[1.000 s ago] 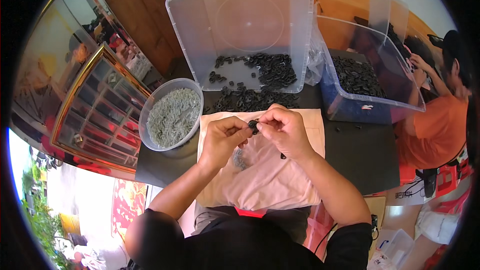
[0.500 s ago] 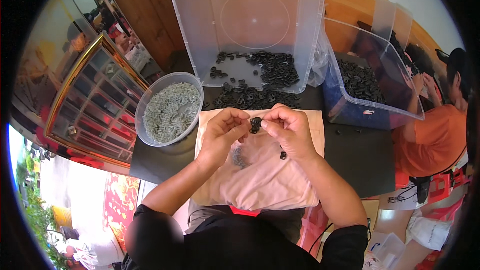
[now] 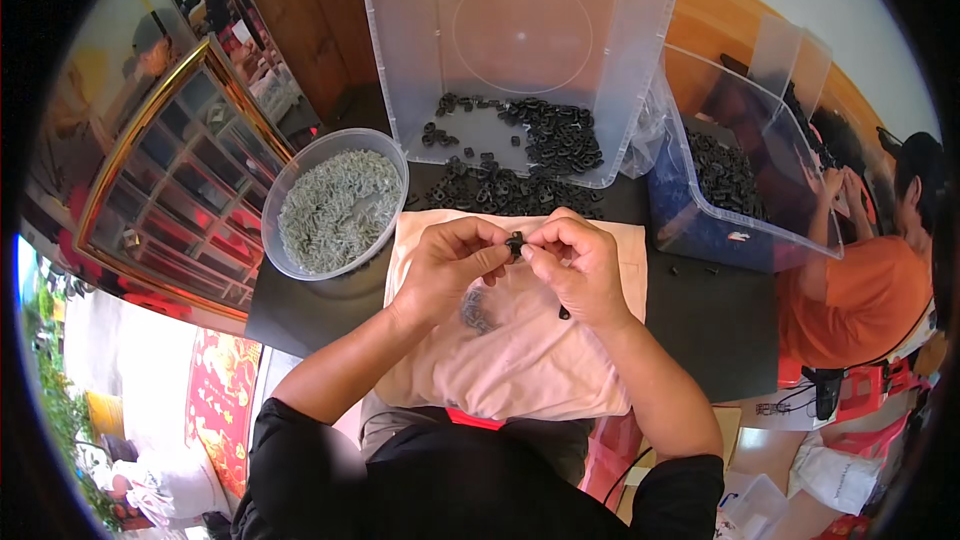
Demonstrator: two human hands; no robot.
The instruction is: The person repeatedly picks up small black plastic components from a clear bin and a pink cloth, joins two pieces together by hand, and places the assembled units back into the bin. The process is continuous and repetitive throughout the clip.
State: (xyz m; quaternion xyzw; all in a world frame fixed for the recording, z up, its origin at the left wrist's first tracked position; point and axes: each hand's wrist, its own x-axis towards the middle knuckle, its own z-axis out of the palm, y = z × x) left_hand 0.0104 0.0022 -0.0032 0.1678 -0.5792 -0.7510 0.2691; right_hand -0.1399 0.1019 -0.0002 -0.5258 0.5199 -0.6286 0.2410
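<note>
Between my two hands, above a pale pink cloth [image 3: 540,370], is a small black plastic piece [image 3: 514,243]. My left hand [image 3: 452,262] pinches its left side with thumb and forefinger. From the other side, my right hand [image 3: 578,270] grips it with the fingertips. A second small black piece [image 3: 564,313] lies on the cloth under my right hand, partly covered by it. Left of that, a little heap of small grey screw-like parts [image 3: 478,310] rests on the cloth. Many loose black plastic pieces [image 3: 500,190] are heaped just beyond my fingers.
A clear tub [image 3: 520,0] lies on its side at the back, black pieces spilling from it. A round tub [image 3: 405,180] of grey screw-like parts stands left. At right is a blue-tinted clear bin [image 3: 700,230] of black pieces, beside a person in orange [image 3: 850,300].
The black piece between my fingers has turned, and my fingertips now cover more of it. My right hand hides more of the piece on the cloth. The whole view has shifted slightly.
</note>
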